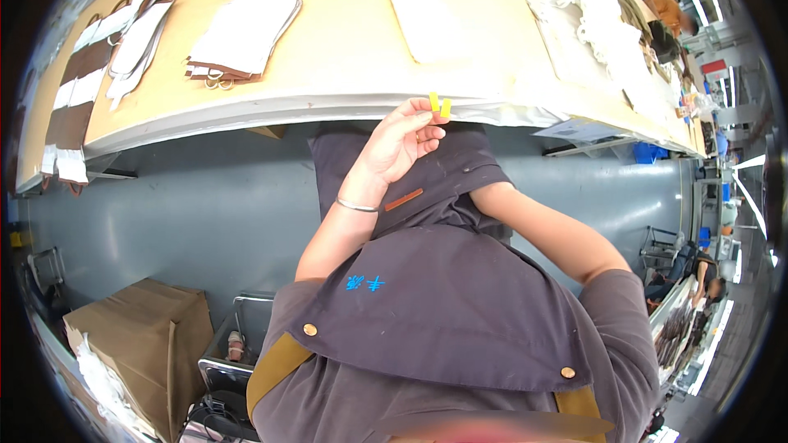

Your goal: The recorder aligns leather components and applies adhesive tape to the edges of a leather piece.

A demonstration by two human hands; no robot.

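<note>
Head view is showing the left hand [400, 148] curling loosely near the front edge of the pale table [345, 49]. Two small, bright yellow strips [446, 108] are sitting at its fingertips, looking narrow, flat and straight-sided, slightly apart; whether the fingers are pinching or wearing them, I cannot tell. The right hand is lying hidden at the dark apron [460, 295], not showing its grip.

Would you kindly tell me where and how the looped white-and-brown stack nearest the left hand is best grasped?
Probably by its near end, coming from the person's side: the stack lies flat on the table with its brown edge and small loops toward the person. Pinching all layers just beside the loops should hold them together.
</note>
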